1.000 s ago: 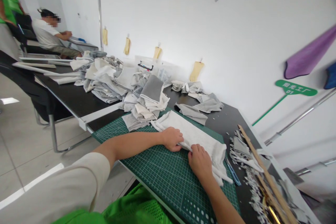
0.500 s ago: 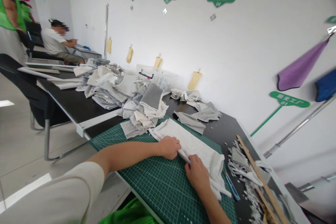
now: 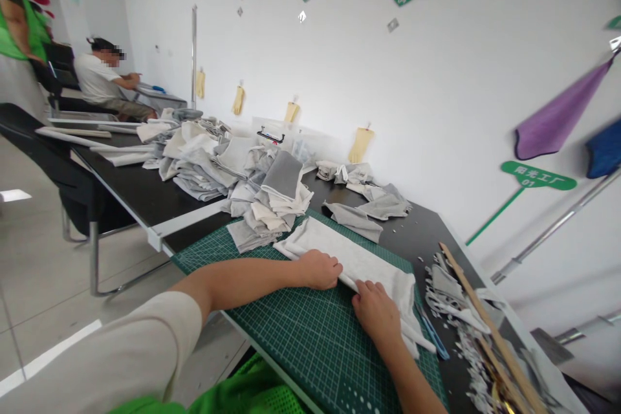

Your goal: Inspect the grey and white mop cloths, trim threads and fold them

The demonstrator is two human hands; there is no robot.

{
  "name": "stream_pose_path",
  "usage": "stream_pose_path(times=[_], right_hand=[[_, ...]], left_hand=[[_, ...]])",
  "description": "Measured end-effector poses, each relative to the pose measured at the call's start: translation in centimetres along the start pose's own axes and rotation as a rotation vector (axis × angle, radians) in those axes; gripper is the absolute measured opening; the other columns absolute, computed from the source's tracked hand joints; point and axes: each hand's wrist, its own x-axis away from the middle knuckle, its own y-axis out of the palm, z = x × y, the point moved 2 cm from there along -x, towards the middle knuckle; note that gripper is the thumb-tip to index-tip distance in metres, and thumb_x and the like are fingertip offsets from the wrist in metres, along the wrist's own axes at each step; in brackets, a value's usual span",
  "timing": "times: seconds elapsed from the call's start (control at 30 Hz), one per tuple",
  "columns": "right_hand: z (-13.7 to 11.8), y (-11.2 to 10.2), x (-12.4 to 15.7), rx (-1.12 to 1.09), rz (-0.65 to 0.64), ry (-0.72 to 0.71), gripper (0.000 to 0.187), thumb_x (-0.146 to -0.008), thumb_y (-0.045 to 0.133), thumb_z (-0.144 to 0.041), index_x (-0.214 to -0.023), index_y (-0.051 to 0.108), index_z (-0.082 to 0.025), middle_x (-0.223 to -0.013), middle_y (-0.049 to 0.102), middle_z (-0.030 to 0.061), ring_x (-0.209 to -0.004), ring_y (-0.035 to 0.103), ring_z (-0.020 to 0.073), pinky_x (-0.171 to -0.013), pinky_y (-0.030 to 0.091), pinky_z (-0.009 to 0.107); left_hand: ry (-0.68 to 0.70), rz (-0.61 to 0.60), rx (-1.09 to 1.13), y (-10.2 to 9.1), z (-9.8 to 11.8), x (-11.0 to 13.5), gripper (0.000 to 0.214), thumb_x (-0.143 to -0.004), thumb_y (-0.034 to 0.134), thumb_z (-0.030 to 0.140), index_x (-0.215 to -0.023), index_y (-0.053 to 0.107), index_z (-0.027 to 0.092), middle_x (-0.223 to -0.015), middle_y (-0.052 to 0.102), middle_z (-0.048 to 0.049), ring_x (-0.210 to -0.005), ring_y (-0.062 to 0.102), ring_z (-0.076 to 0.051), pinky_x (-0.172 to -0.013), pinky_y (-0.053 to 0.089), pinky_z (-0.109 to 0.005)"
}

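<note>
A long white-grey cloth (image 3: 350,259) lies on a green cutting mat (image 3: 303,362), with its near edge rolled or folded over. My left hand (image 3: 317,270) rests on that fold, knuckles up, fingers curled into the fabric. A little further along, my right hand (image 3: 376,312) pinches the same edge between its fingers. Loose cloth ends stick out past my right hand toward a thin blue tool (image 3: 431,331). Beyond the mat's far edge rises a stack of folded grey and cream cloth pieces (image 3: 269,204).
Scrap strips (image 3: 451,291) and a wooden straightedge (image 3: 490,330) lie on the black table (image 3: 402,239) to the right. Grey cloth pieces (image 3: 356,220) lie behind the mat. A seated person (image 3: 99,74) works further down the table's far end.
The head view has shifted and levelled slightly. Both hands stay on the cloth's near fold, and the right hand's fingers now lie flatter along it.
</note>
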Motion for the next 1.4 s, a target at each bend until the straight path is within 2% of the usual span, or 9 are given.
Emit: stream_pose_path(times=[0.17, 0.27, 0.33, 0.47, 0.63, 0.83, 0.97, 1.17, 1.4], right_hand=[[-0.2, -0.6, 0.4, 0.038, 0.015, 0.005, 0.015, -0.084, 0.044, -0.018, -0.087, 0.058, -0.019, -0.089, 0.059, 0.0063, -0.090, 0.050, 0.0217, -0.069, 0.035, 0.029], [-0.5, -0.9, 0.7, 0.052, 0.027, 0.003, 0.015, -0.086, 0.042, -0.022, -0.085, 0.057, -0.019, -0.088, 0.058, 0.0066, -0.090, 0.050, 0.0224, -0.068, 0.035, 0.030], [-0.6, -1.0, 0.8, 0.061, 0.028, 0.002, 0.015, -0.087, 0.042, -0.026, -0.085, 0.056, -0.020, -0.088, 0.057, 0.0065, -0.090, 0.049, 0.0224, -0.067, 0.035, 0.030], [-0.1, -1.3, 0.8, 0.079, 0.024, 0.005, 0.015, -0.086, 0.047, -0.031, -0.091, 0.057, -0.020, -0.091, 0.057, 0.0065, -0.091, 0.049, 0.0225, -0.068, 0.035, 0.030], [0.6, -1.6, 1.1, 0.106, 0.029, 0.033, 0.016, -0.083, 0.050, -0.024, -0.097, 0.056, -0.018, -0.096, 0.057, 0.0075, -0.095, 0.048, 0.0231, -0.070, 0.036, 0.030], [1.7, -1.4, 1.4, 0.142, 0.023, 0.101, 0.011, -0.084, 0.049, -0.026, -0.090, 0.055, -0.018, -0.095, 0.058, 0.0080, -0.096, 0.050, 0.0253, -0.071, 0.037, 0.034], [3.5, -1.1, 1.3, 0.154, 0.013, 0.209, 0.015, -0.088, 0.041, -0.025, -0.090, 0.054, -0.017, -0.090, 0.060, 0.0092, -0.091, 0.055, 0.0245, -0.066, 0.039, 0.032], [5.8, -0.9, 1.5, 0.163, 0.030, 0.370, 0.022, -0.089, 0.038, -0.032, -0.090, 0.053, -0.016, -0.085, 0.061, 0.0109, -0.087, 0.059, 0.0262, -0.063, 0.041, 0.032], [6.8, -1.5, 1.6, 0.134, 0.076, 0.473, 0.023, -0.086, 0.039, -0.033, -0.095, 0.051, -0.016, -0.087, 0.060, 0.0103, -0.090, 0.058, 0.0274, -0.066, 0.043, 0.035]], left_hand=[[0.051, 0.010, 0.000, -0.2, 0.0, 0.3, 0.053, -0.083, 0.039, 0.063, -0.098, 0.057, 0.015, -0.086, 0.066, -0.0103, -0.075, 0.065, -0.026, -0.058, 0.049, -0.036], [0.057, 0.003, -0.018, -0.2, -0.1, 0.4, 0.056, -0.081, 0.041, 0.065, -0.101, 0.055, 0.015, -0.085, 0.066, -0.0107, -0.075, 0.065, -0.026, -0.058, 0.049, -0.036], [0.015, 0.009, -0.034, -0.3, -0.1, 0.4, 0.048, -0.083, 0.044, 0.057, -0.105, 0.053, 0.015, -0.086, 0.065, -0.0110, -0.075, 0.064, -0.026, -0.058, 0.048, -0.036], [-0.011, 0.060, -0.069, -0.7, 0.2, 0.4, 0.026, -0.087, 0.038, 0.025, -0.107, 0.051, 0.015, -0.088, 0.063, -0.0112, -0.077, 0.061, -0.025, -0.058, 0.047, -0.037], [-0.002, 0.079, -0.071, -1.2, 0.1, 0.7, 0.025, -0.075, 0.050, 0.024, -0.097, 0.054, 0.012, -0.091, 0.060, -0.0146, -0.083, 0.056, -0.028, -0.063, 0.046, -0.042], [-0.148, 0.133, -0.049, -2.6, -0.9, 1.0, 0.026, -0.076, 0.047, 0.023, -0.099, 0.053, 0.012, -0.096, 0.059, -0.0154, -0.090, 0.053, -0.028, -0.067, 0.045, -0.041], [-0.207, 0.112, -0.033, -3.2, -1.7, 0.7, 0.028, -0.074, 0.050, 0.025, -0.097, 0.055, 0.011, -0.098, 0.060, -0.0159, -0.092, 0.053, -0.029, -0.072, 0.045, -0.042], [-0.377, 0.009, 0.108, -1.7, -3.8, -0.1, 0.030, -0.072, 0.053, 0.031, -0.096, 0.059, 0.014, -0.099, 0.063, -0.0141, -0.094, 0.059, -0.030, -0.080, 0.045, -0.045], [-0.566, -0.003, 0.218, -0.9, -7.5, -0.6, 0.026, -0.076, 0.048, 0.029, -0.095, 0.061, 0.019, -0.100, 0.066, -0.0112, -0.095, 0.061, -0.029, -0.078, 0.047, -0.041]])
